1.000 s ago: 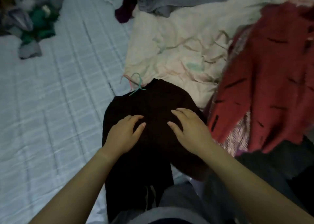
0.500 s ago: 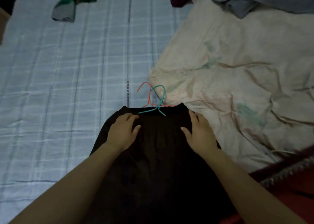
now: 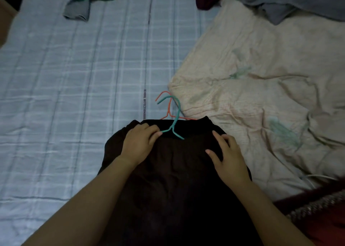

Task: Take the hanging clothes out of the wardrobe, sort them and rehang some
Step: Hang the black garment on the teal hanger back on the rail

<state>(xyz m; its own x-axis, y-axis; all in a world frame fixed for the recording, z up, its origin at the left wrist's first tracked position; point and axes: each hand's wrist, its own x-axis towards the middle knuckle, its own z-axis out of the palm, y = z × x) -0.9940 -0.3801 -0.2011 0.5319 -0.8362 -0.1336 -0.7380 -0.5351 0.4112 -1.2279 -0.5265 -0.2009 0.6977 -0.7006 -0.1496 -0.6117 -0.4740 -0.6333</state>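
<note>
Checked sheet (image 3: 74,77): spread from 9 to 12 o'clock.
Cream blanket (image 3: 261,77): rumpled at 2 o'clock.
Black garment (image 3: 177,180): lay flat at 6 o'clock.
Right hand (image 3: 229,158): fingers spread, pressing the garment.
Left hand (image 3: 138,143): fingers curled, pinching the teal hanger (image 3: 176,117) at the garment's 12 o'clock edge.

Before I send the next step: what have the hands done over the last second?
Both hands slid from the middle of the black garment up to its top edge. The left hand now touches an arm of the teal hanger; a grip is not clear. The right hand lies spread on the garment's right side. The garment, teal hanger and orange hanger stayed put.
</note>
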